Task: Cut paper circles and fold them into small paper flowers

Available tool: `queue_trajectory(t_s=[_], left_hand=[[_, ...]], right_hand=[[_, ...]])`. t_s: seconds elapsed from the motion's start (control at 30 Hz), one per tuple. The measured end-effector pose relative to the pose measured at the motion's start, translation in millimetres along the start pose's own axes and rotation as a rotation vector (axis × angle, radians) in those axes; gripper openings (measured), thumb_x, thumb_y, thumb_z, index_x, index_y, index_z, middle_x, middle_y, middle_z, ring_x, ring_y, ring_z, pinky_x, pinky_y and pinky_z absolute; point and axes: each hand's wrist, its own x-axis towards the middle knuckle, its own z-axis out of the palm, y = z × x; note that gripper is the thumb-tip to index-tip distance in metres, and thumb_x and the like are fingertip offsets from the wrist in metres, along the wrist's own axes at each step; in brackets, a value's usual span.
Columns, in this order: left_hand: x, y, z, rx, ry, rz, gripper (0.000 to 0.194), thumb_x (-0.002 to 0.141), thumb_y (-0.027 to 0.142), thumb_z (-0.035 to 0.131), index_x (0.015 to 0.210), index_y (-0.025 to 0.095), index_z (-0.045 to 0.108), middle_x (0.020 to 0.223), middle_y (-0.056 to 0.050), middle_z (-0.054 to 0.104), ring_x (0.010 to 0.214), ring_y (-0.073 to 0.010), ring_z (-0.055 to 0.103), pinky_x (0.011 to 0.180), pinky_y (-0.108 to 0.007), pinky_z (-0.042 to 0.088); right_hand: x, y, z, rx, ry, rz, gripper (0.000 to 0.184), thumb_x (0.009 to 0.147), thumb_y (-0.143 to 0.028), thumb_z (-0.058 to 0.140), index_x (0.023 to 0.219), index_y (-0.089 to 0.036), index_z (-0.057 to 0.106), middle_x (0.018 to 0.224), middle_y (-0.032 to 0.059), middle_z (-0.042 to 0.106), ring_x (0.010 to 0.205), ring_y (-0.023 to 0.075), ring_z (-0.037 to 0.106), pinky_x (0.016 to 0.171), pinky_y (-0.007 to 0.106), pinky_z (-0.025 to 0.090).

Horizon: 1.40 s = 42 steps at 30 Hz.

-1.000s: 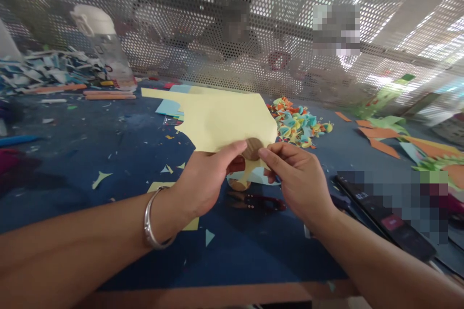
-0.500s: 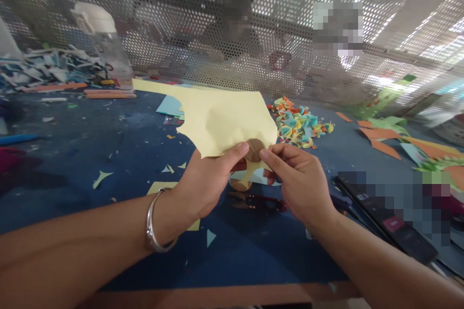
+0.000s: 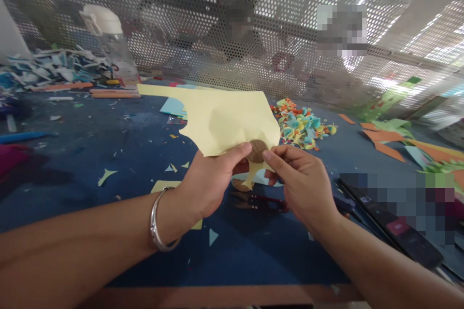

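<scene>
Head view from beside the table: left hand (image 3: pixel 208 181) and right hand (image 3: pixel 302 178) pinch one brown disc (image 3: pixel 258 151) against one yellow sheet (image 3: pixel 232 116), raised above a blue tabletop (image 3: pixel 134 154) strewn with paper bits. Below lie a second brown round piece (image 3: pixel 239 185) and one pair of snips (image 3: pixel 263 203); one phone (image 3: pixel 402 236) sits rightward, one bottle (image 3: pixel 118 55) far left, before a perforated screen (image 3: pixel 174 60). The grip matches half a second ago; the scene sits slightly further right.

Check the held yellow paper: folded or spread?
Spread: the yellow paper shows a broad face beyond the left hand and right hand, no fold visible.
</scene>
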Motion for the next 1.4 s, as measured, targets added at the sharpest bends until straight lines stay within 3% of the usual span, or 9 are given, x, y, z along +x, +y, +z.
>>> queue_trajectory(t_s=[0.27, 0.47, 0.67, 0.8, 0.93, 1.0, 1.23, 1.4], left_hand=[[1, -2, -0.8, -0.029, -0.001, 0.019, 0.014, 0.074, 0.022, 0.081, 0.086, 0.016, 0.078, 0.109, -0.006, 0.078, 0.087, -0.0179, 0.070, 0.069, -0.026, 0.055], [0, -7, -1.3, -0.055, -0.038, -0.058, 0.018, 0.068, 0.027, 0.088, 0.080, 0.016, 0.081, 0.097, -0.006, 0.080, 0.092, -0.0193, 0.071, 0.083, -0.029, 0.056], [9, -4, -4.0, 0.021, 0.102, -0.060, 0.015, 0.066, 0.020, 0.085, 0.058, 0.016, 0.073, 0.070, -0.002, 0.073, 0.066, -0.0127, 0.063, 0.064, -0.026, 0.050], [19, 9, -9.2, 0.087, 0.245, -0.019, 0.026, 0.065, 0.011, 0.082, 0.047, 0.017, 0.064, 0.052, 0.002, 0.060, 0.055, -0.0096, 0.053, 0.058, -0.024, 0.045], [26, 15, -14.0, 0.099, 0.264, 0.018, 0.017, 0.066, 0.013, 0.083, 0.056, 0.018, 0.069, 0.059, 0.002, 0.066, 0.061, -0.0110, 0.058, 0.061, -0.023, 0.047], [28, 13, -15.2, 0.086, 0.263, 0.014, 0.014, 0.067, 0.015, 0.083, 0.060, 0.017, 0.072, 0.065, 0.000, 0.070, 0.064, -0.0118, 0.061, 0.063, -0.023, 0.049], [32, 8, -16.4, 0.031, 0.234, -0.034, 0.009, 0.069, 0.014, 0.082, 0.066, 0.017, 0.074, 0.085, -0.004, 0.077, 0.080, -0.0158, 0.068, 0.071, -0.025, 0.053], [36, 6, -18.9, 0.000, 0.195, -0.061, 0.005, 0.072, 0.015, 0.080, 0.072, 0.014, 0.075, 0.089, -0.007, 0.077, 0.080, -0.0160, 0.068, 0.074, -0.028, 0.052]], right_hand=[[-1, 0, -1, 0.012, -0.005, -0.020, 0.020, 0.081, -0.034, 0.080, 0.077, -0.017, 0.072, 0.062, -0.0044, 0.063, 0.052, 0.0056, 0.058, 0.047, 0.015, 0.049], [-2, 0, -1, 0.005, -0.029, -0.043, 0.018, 0.084, -0.032, 0.079, 0.076, -0.017, 0.071, 0.062, -0.0045, 0.064, 0.052, 0.0051, 0.058, 0.048, 0.015, 0.048], [2, -3, -9, -0.179, -0.101, -0.084, 0.019, 0.087, -0.036, 0.074, 0.084, -0.017, 0.071, 0.065, -0.0035, 0.066, 0.051, 0.0077, 0.059, 0.049, 0.020, 0.049], [3, -13, -27, -0.492, -0.272, -0.123, 0.015, 0.088, -0.034, 0.072, 0.085, -0.019, 0.071, 0.068, -0.0035, 0.065, 0.054, 0.0090, 0.059, 0.053, 0.023, 0.047], [-4, -21, -36, -0.871, -0.628, -0.125, 0.009, 0.087, -0.030, 0.071, 0.086, -0.021, 0.071, 0.077, -0.0010, 0.068, 0.065, 0.0127, 0.061, 0.060, 0.026, 0.045], [-7, -21, -34, -1.021, -0.729, -0.140, 0.007, 0.084, -0.026, 0.072, 0.087, -0.020, 0.070, 0.083, 0.0005, 0.068, 0.069, 0.0145, 0.061, 0.063, 0.027, 0.045], [-7, -19, -28, -1.141, -0.733, -0.205, 0.006, 0.087, -0.016, 0.061, 0.087, -0.020, 0.066, 0.088, 0.0023, 0.065, 0.079, 0.0172, 0.059, 0.071, 0.030, 0.042], [-6, -22, -29, -0.896, -0.667, -0.173, 0.003, 0.089, -0.019, 0.059, 0.089, -0.020, 0.063, 0.091, 0.0008, 0.066, 0.082, 0.0148, 0.061, 0.070, 0.026, 0.044]])
